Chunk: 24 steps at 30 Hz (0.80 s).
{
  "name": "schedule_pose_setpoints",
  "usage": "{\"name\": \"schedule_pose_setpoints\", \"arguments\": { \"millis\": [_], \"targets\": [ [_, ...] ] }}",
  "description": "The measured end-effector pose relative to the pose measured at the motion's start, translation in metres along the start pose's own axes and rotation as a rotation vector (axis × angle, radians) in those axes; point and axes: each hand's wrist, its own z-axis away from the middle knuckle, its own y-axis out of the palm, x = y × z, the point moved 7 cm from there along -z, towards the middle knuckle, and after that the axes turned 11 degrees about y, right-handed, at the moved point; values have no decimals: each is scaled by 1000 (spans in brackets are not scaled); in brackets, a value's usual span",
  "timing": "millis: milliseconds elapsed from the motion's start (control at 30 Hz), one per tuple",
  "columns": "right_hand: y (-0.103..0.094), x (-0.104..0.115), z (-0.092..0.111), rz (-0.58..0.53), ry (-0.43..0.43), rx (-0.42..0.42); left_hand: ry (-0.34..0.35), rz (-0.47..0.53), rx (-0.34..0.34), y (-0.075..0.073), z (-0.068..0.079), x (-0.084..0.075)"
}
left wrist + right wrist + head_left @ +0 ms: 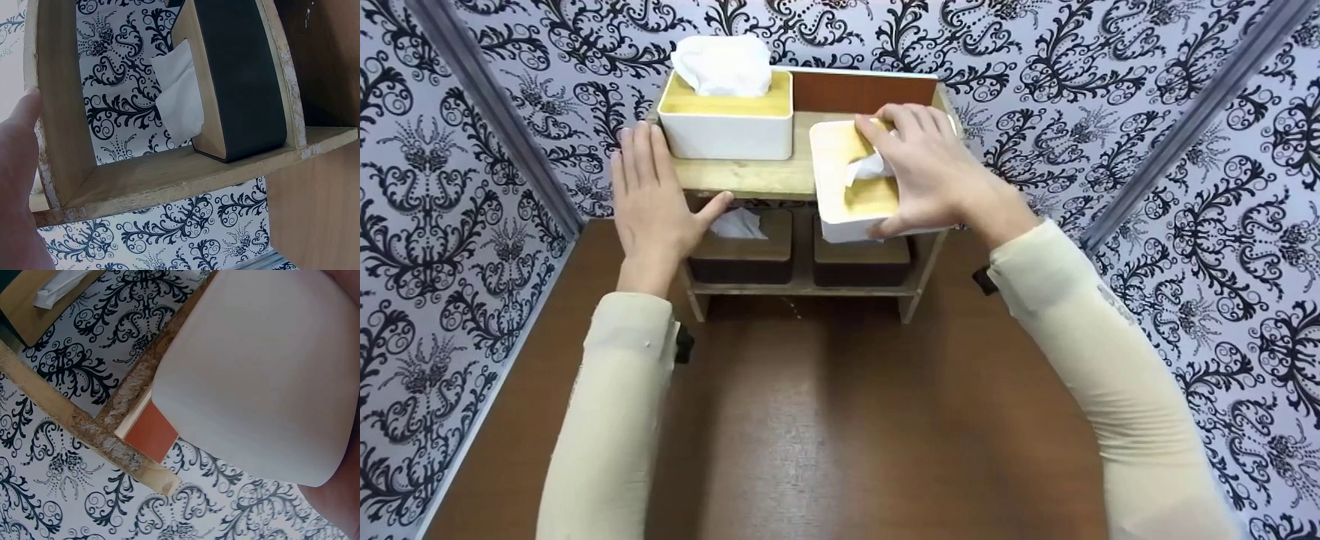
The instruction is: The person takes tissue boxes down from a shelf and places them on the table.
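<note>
My right hand (924, 166) grips a white tissue box with a wood-coloured lid (871, 199) across its top, over the right end of a small wooden shelf (750, 177). The box is tilted, and a tissue pokes from its slot. Its plain white side (259, 377) fills much of the right wrist view. A second white tissue box (727, 136) stands on the shelf's top left. Beside it, my left hand (651, 196) has straight fingers at the shelf's left side; the thumb (28, 107) touches the front edge of the top board.
On the lower board sit two dark tissue boxes with wooden tops, one left (741, 268) and one right (861, 271). Patterned wallpaper (1222, 300) covers the walls around the shelf. Brown floor (810, 420) lies in front.
</note>
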Motion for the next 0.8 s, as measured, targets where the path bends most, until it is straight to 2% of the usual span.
{"name": "schedule_pose_setpoints", "arguments": {
  "millis": [433, 800],
  "targets": [
    [11, 9, 38, 10, -87, -60, 3, 20, -19, 0, 1, 0],
    [32, 10, 70, 48, -154, -122, 5, 12, -7, 0, 1, -1]
  ]
}}
